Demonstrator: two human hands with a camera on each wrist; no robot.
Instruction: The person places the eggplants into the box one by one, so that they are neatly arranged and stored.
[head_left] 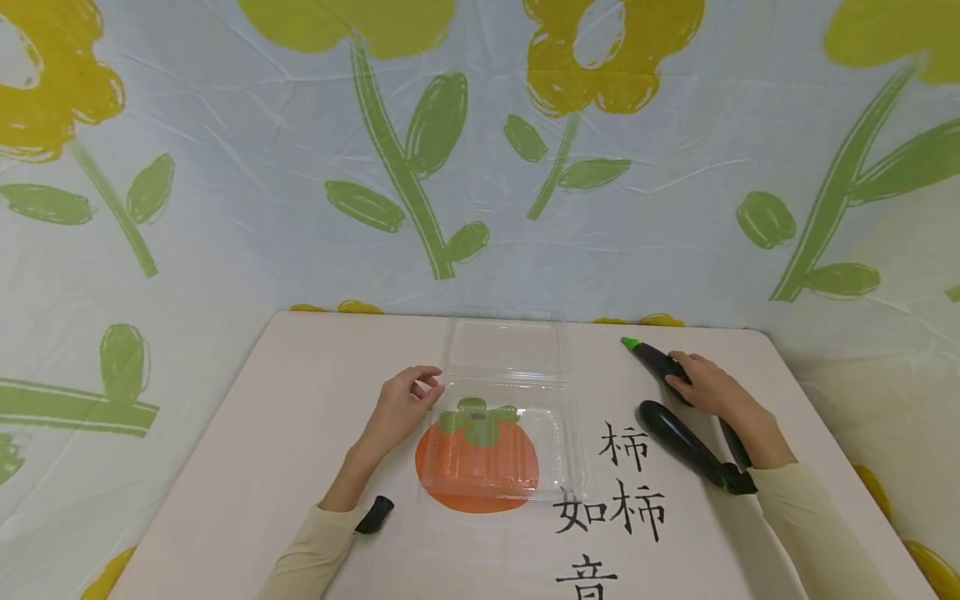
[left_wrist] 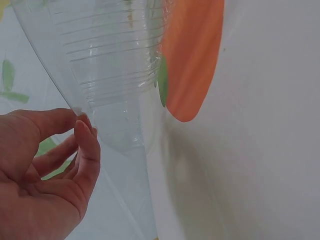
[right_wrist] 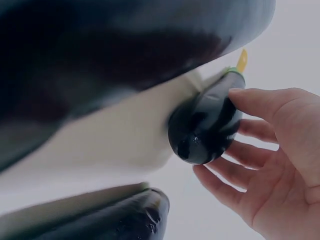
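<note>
A clear plastic container (head_left: 558, 442) lies with its lid (head_left: 506, 346) folded back, over a printed persimmon. The left hand (head_left: 405, 404) is at its left edge; in the left wrist view thumb and fingertips of the left hand (left_wrist: 60, 165) pinch the rim of the clear plastic (left_wrist: 110, 65). The right hand (head_left: 708, 385) is on a dark eggplant with a green tip (head_left: 651, 358). In the right wrist view the fingers and thumb of the right hand (right_wrist: 280, 150) curl round this eggplant (right_wrist: 207, 120). A larger eggplant (head_left: 682, 442) lies nearer the person.
Another dark eggplant (head_left: 735, 443) lies partly under the right forearm. A short black object (head_left: 375, 515) is beside the left sleeve. Black characters (head_left: 637, 508) are printed on the pale table (head_left: 247, 450), and a flowered cloth (head_left: 285, 167) hangs behind it.
</note>
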